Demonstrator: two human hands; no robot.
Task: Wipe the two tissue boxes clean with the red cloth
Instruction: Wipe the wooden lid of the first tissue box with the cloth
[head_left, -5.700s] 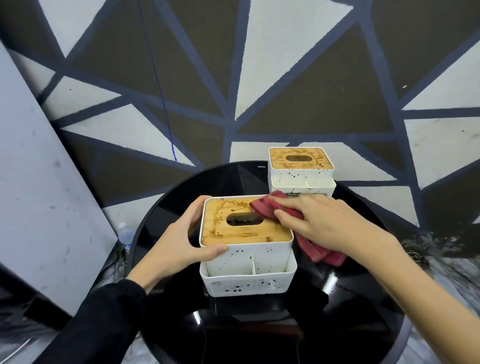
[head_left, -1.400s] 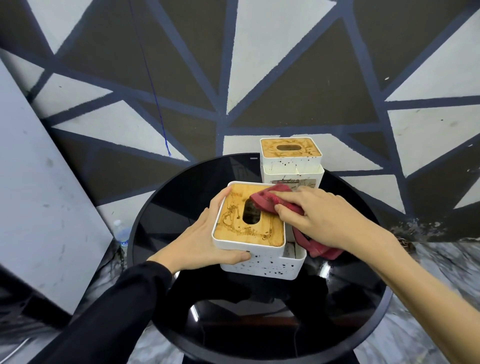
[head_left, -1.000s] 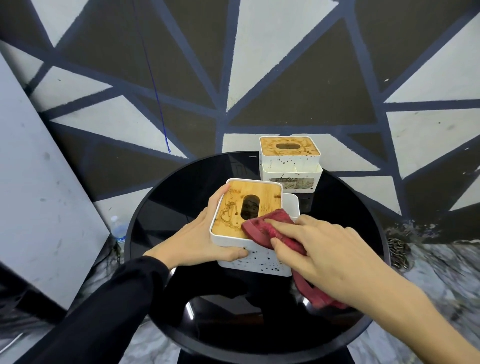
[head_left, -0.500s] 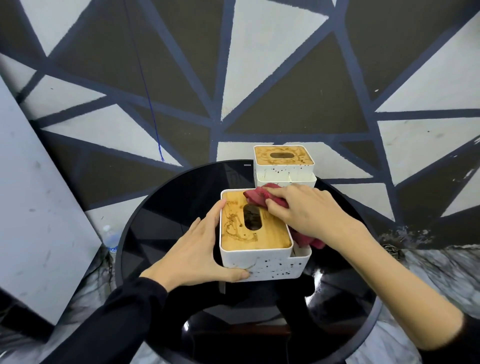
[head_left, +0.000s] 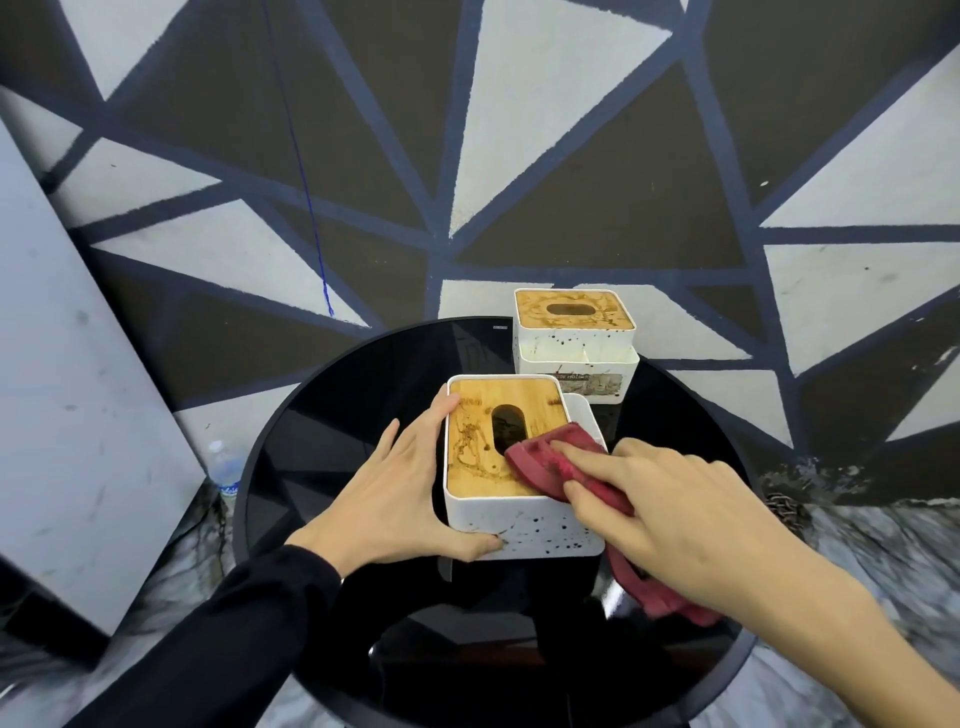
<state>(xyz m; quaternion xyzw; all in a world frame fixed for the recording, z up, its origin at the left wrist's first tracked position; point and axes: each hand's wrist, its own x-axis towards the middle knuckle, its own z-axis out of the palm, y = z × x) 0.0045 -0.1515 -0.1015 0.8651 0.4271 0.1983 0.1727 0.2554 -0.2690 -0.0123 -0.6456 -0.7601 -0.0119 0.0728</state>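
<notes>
Table: a round table (head_left: 322, 467) with a glossy black top that mirrored its surroundings.
Near box: a white tissue box (head_left: 519, 525) with a stained wooden lid stood around the table's middle, its white side speckled dark.
Far box: a second white tissue box (head_left: 574, 343) with a stained wooden lid stood at the far edge, slightly right of centre, apart from the near one.

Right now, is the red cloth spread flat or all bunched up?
Bunched up: the red cloth lies in thick folds under the right hand.
</notes>
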